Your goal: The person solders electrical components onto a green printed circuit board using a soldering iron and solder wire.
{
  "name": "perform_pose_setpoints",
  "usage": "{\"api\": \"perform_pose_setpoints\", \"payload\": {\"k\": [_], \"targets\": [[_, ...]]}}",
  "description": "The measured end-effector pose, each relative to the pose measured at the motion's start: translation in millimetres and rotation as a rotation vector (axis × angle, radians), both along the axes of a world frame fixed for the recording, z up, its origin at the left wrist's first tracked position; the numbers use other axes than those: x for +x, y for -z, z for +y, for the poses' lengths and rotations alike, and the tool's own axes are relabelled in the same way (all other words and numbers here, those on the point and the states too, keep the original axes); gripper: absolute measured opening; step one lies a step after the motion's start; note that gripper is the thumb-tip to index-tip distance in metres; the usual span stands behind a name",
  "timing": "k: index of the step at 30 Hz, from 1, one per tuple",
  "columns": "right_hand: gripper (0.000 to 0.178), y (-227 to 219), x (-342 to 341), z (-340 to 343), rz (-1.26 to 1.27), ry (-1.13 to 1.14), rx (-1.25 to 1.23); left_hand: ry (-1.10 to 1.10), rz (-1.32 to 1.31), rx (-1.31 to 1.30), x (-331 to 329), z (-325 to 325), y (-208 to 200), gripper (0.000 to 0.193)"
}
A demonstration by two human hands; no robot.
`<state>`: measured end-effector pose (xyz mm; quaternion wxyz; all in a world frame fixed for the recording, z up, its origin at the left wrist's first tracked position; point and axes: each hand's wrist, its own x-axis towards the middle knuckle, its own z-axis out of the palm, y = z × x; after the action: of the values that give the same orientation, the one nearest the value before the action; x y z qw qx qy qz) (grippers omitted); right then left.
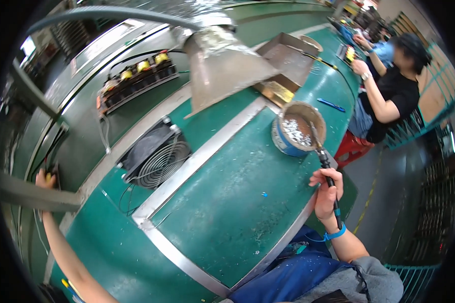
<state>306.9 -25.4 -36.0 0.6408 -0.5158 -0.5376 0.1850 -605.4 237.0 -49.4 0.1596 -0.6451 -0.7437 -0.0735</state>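
My right hand (329, 191) is at the table's right edge, with a black-handled soldering iron (327, 171) held between thumb and loosely curled fingers. The iron slants up, its metal end over the inside of a round pot (284, 142) holding whitish bits and brown matter. Whether the tip touches anything in there is too small to tell. Far to the left, my left hand (46, 180) reaches past a grey post, its fingers closed on a small dark part with a yellow top (52, 178). The post and the blur at the picture's rim partly hide that part.
A row of yellow-topped parts (139, 81) lies on the conveyor beyond the table. A black fan (159, 154) with a wire guard stands mid-left. A metal extraction hood (227, 65) hangs above, beside a metal tray (290, 60). A blue pen (331, 105) lies near a co-worker (389, 96).
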Motion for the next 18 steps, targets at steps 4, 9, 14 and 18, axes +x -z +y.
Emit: {"api": "perform_pose_setpoints", "payload": {"k": [4, 9, 14, 18], "targets": [[0.059, -3.6, 2.3, -0.2, -0.014, 0.005, 0.012, 0.306, -0.635, 0.011, -46.2, -34.7, 20.1, 0.042], [0.060, -1.4, 2.3, -0.4, -0.003, -0.049, 0.017, 0.254, -0.142, 0.132, -47.3, -55.8, 25.7, 0.045], [0.061, -4.8, -0.1, -1.6, -0.028, -0.049, 0.018, -0.106, 0.283, 0.208, 62.5, -58.5, 27.3, 0.053], [0.057, -2.6, 1.9, 0.9, -0.015, -0.026, 0.077, -0.145, 0.301, 0.238, 90.8, -71.3, 2.0, 0.051]]}}
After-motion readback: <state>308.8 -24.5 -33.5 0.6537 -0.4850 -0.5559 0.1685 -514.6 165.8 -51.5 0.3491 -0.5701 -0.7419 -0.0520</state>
